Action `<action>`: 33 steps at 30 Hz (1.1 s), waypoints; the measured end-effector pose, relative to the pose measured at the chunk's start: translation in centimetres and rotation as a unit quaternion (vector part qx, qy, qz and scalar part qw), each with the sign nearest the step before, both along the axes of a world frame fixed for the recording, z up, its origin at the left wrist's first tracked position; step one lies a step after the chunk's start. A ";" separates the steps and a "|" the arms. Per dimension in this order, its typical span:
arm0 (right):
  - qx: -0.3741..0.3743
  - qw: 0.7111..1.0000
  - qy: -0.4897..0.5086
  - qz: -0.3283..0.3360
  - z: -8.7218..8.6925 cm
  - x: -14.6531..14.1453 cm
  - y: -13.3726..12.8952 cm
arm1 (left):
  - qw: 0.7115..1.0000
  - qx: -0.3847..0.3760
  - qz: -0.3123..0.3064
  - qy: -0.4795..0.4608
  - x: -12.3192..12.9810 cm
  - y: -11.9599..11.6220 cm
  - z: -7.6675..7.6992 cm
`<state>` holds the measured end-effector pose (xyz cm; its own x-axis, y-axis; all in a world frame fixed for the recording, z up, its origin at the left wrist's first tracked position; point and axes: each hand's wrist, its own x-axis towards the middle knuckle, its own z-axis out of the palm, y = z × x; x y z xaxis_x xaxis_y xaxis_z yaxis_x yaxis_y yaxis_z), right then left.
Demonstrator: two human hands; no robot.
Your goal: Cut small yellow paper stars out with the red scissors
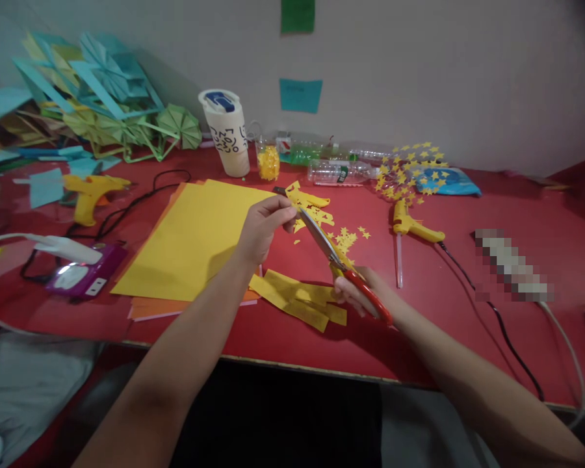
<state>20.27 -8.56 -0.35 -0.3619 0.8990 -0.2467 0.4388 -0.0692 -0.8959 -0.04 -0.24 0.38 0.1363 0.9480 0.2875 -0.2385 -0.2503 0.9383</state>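
Scissors with long steel blades and red plastic handles (324, 244) are held in the right hand (355, 292), its grip closed around the handles, above a glossy red counter (507, 201). The blades are pointed up and away toward the left hand (267, 224), and their tip is seen just beside its fingertips. The left grip is narrow, with thumb and forefinger brought together; whether a small piece is pinched there cannot be told.

Flat yellow paper strips (290, 300) are laid across one another just beside the right hand. Beyond the blades, ragged yellow paper scraps with cut-out holes (314, 200) and small yellow paper stars (346, 240) are spread on the counter. To the left, a large yellow paper sheet (175, 240) is stacked over orange paper sheets (160, 307).

A yellow glue gun with a black cable (413, 225) is set down to the right of the stars; a second yellow glue gun (88, 194) is placed at the left, near a purple power socket block (88, 276). Toward the pale grey wall (419, 78), a white tumbler with dark lettering (231, 143), a clear plastic cup with yellow pieces inside (268, 162) and clear plastic bottles (329, 171) are lined up.
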 end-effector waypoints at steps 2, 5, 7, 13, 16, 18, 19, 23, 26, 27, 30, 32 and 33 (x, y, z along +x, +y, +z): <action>-0.006 1.000 0.012 0.000 0.0 0.0 0.0 | 1.000 -0.004 0.000 0.003 0.0 0.0 0.0; -0.016 1.000 0.017 -0.007 0.0 -0.1 0.0 | 1.000 -0.005 -0.004 0.002 0.0 0.0 -0.1; -0.021 1.000 0.021 -0.008 0.0 -0.1 0.1 | 1.000 0.000 -0.007 0.000 0.0 0.0 -0.1; -0.016 1.000 0.014 -0.001 -0.1 0.0 0.1 | 1.000 0.004 -0.006 0.003 0.0 -0.1 -0.1; -0.021 1.000 0.013 -0.001 0.0 0.0 0.0 | 1.000 0.009 -0.004 0.006 0.0 -0.1 -0.1; -0.024 1.000 0.016 -0.004 0.0 0.0 0.0 | 1.000 0.010 -0.002 0.008 0.0 -0.1 -0.1; -0.026 0.999 0.017 -0.005 0.0 0.0 0.0 | 1.000 0.009 -0.001 0.010 0.0 -0.1 -0.1; -0.034 0.999 0.017 -0.013 -0.4 0.1 0.1 | 1.000 0.009 0.000 0.015 0.1 -0.1 -0.1; -0.030 0.999 0.013 -0.020 -0.5 0.1 0.2 | 1.000 0.012 -0.002 0.012 0.1 0.0 -0.1; -0.029 0.999 0.013 -0.020 -0.4 0.1 0.2 | 1.000 0.011 -0.002 0.010 0.0 0.0 -0.1; -0.032 0.999 0.013 -0.019 0.2 -0.1 0.1 | 1.000 0.006 -0.002 0.006 0.0 0.0 -0.1; -0.033 0.999 0.017 -0.022 0.6 -0.3 0.0 | 1.000 -0.001 -0.002 0.007 0.0 0.0 0.0; -0.033 0.999 0.021 -0.023 0.7 -0.3 0.0 | 1.000 -0.004 -0.002 0.008 -0.1 0.0 0.0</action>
<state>19.94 -8.58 0.37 -0.3315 0.8973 -0.2916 0.3955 -0.1484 -0.9064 -0.10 -0.26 0.40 0.1435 0.9496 0.2787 -0.2249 -0.2429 0.9436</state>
